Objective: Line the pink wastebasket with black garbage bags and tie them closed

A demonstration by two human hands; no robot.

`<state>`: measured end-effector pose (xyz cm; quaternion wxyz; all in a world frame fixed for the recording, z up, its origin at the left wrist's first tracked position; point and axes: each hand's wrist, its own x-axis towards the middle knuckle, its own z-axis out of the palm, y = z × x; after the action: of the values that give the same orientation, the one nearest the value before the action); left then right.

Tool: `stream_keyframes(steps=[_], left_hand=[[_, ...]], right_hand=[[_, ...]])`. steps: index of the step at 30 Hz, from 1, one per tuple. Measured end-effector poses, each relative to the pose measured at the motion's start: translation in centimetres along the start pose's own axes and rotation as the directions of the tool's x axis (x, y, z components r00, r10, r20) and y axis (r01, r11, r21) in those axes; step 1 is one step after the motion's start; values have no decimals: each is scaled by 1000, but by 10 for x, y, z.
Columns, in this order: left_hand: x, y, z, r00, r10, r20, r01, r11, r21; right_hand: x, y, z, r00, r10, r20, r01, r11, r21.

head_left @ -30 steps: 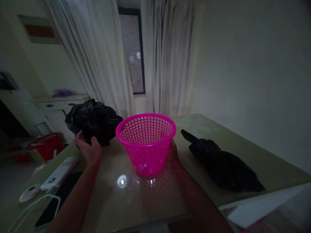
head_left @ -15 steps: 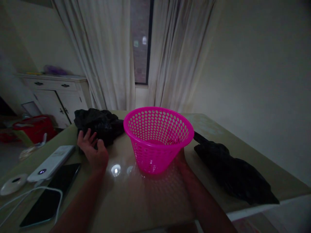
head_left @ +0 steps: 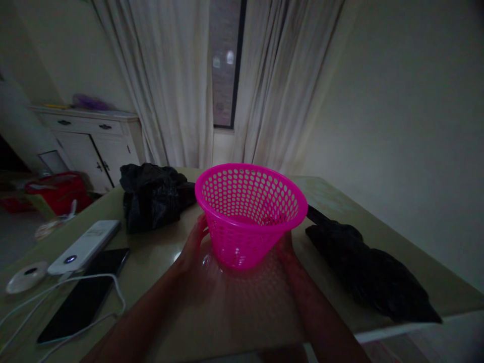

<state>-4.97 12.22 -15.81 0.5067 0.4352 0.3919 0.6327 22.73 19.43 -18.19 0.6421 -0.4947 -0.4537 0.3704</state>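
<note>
Pressing evenly should work best, the left hand (head_left: 192,243), fingers against one side, and the right hand (head_left: 286,247), fingers mostly hidden, grip of both unclear, flanking the pink basket (head_left: 242,242) on the table (head_left: 234,317) between two black bags (head_left: 151,199).

at the lower left a white cable (head_left: 94,276) loops across a dark phone (head_left: 85,297), near a white oblong device (head_left: 88,244) and a round white object (head_left: 27,278). higher on the left are a red container (head_left: 62,192) and a white cabinet (head_left: 79,151) with a purple bundle (head_left: 89,102) on top. pale curtains (head_left: 172,75) hang at the upper centre, on either side of a dark-framed window (head_left: 225,75).
</note>
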Motion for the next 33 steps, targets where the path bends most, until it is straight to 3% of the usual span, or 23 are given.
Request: stream_keyframes(steps=[7, 11, 14, 17, 20, 23, 27, 33], left_hand=[[13, -2, -12, 996, 25, -87, -29, 999, -36], [13, -1, -7, 995, 7, -100, -17, 994, -105], [13, 1, -7, 994, -57, -96, 44, 990, -134], [21, 2, -24, 969, -45, -242, 31, 998, -58], [30, 6, -48, 876, 8, -483, 22, 998, 57], [33, 9, -59, 814, 50, -579, 8, 995, 97], [34, 9, -55, 831, 55, -553, -15, 997, 77], [40, 0, -54, 830, 86, -552, -65, 996, 58]], right_hand=[[-5, 1, 4, 984, -62, 170, 35, 986, 160], [-10, 1, 1, 875, -186, 447, 82, 967, 241], [-10, 4, 0, 826, -124, 550, 78, 991, 106], [-2, 6, -3, 889, -47, 455, 57, 998, -9], [11, 5, -8, 985, -17, 171, 20, 1000, -16], [22, 3, -14, 995, 83, -57, -80, 996, 40], [21, 1, -14, 987, 141, -82, -132, 985, 107], [13, 2, -10, 998, -2, -64, 4, 1000, 29]])
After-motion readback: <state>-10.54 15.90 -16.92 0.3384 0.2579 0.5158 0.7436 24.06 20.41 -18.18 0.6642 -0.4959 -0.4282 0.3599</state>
